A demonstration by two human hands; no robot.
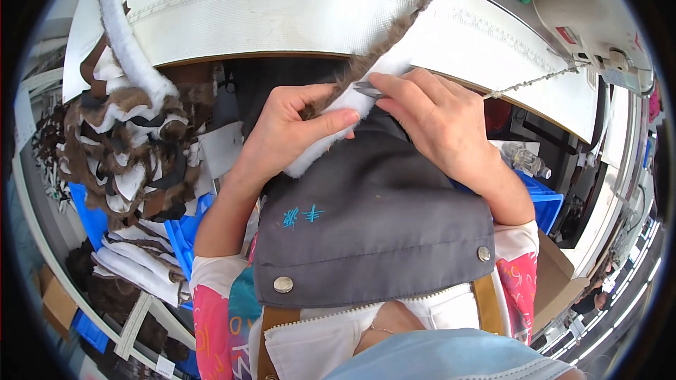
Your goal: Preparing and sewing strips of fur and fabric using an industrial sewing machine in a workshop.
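- Fur strip (pixel 394 32): long, narrow, brown pile on one side, white backing on the other. Long axis runs diagonally, from near-left at the hands up to far-right, past the table edge and out of the top of the view.
- Near end of the strip lies over the far edge of the grey apron (pixel 373 218) on the lap; white fluffy side shows there, just left of centre.
- Left hand (pixel 292 127): fingers curled, thumb pressed down across the strip's white end, pinching it against the apron. Clamped on the strip.
- Right hand (pixel 440 123): lies palm down over the strip just right of the left hand, fingers closed round small metal snips (pixel 367 89). Snip tips point left, toward the left thumb, touching or just at the strip's brown edge; cannot tell if blades are apart or together.
- Both hands sit close, nearly touching, at the near edge of the white table (pixel 282 14).
- Table: white top with a printed ruler band along it, curved by the lens.
- Sewing machine (pixel 584 14): white, far right on the table. A thin cord of trim (pixel 535 83) runs from it leftward toward the right hand.
- Pile of fur strips (pixel 134 148): brown and white, heaped at left, hanging off the table's left end; well apart from the hands.
- Blue bins (pixel 542 200): one near right under the right forearm, another low left under the pile.
- Apron has two metal snaps and blue marks on its near part.
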